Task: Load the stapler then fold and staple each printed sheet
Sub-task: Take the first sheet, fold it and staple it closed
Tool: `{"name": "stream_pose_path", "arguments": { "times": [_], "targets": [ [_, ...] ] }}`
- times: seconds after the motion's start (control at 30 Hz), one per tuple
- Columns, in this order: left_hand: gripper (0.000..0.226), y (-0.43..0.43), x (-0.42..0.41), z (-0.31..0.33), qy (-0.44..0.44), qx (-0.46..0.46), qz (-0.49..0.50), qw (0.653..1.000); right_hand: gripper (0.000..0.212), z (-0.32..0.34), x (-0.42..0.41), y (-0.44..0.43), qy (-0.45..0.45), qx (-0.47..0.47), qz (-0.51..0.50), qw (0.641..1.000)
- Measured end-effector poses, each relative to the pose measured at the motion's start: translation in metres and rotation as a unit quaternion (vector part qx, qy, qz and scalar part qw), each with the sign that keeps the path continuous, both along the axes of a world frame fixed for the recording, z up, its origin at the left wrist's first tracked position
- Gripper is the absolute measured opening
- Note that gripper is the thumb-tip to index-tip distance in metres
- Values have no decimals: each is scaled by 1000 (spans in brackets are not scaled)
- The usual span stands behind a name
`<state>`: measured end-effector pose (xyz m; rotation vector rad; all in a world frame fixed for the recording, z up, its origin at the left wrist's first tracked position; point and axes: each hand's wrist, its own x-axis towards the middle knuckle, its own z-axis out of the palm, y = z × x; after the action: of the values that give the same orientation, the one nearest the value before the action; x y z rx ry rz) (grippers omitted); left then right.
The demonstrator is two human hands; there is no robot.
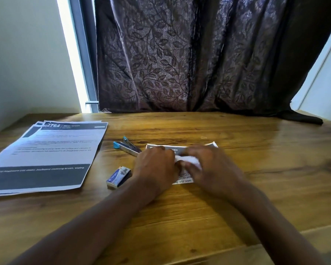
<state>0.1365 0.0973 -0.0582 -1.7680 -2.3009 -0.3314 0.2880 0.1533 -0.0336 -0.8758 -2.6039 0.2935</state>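
Observation:
A folded printed sheet (187, 161) lies on the wooden table (256, 159) in the middle, mostly covered by both hands. My left hand (155, 165) rests on its left part with fingers curled at the fold. My right hand (204, 165) covers the right part, fingertips pinching the white paper. A blue and silver stapler (127, 146) lies just left of the sheet, its top hinged open. A small staple box (118, 177) sits near my left wrist. A stack of printed sheets (46, 155) lies at the left.
A dark leaf-patterned curtain (189, 54) hangs behind the table, its end draped on the far right corner. A wall and a bright window strip stand at the back left. Bare wood shows to the right and in front of the hands.

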Motion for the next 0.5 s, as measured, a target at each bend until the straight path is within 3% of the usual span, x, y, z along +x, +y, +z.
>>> {"name": "stream_pose_path", "arguments": {
  "times": [0.07, 0.23, 0.5],
  "targets": [
    [35, -2, -1, 1, -1, -5, -12, 1000, 34, -13, 0, -10, -7, -57, 25, 998],
    [32, -2, -2, 1, -5, 8, -13, 1000, 55, -30, 6, -17, -79, -65, -4, 995],
    [44, -2, -9, -4, 16, 4, -24, 1000, 60, -32, -4, -25, -94, -81, -98, 987]
  ]
}}
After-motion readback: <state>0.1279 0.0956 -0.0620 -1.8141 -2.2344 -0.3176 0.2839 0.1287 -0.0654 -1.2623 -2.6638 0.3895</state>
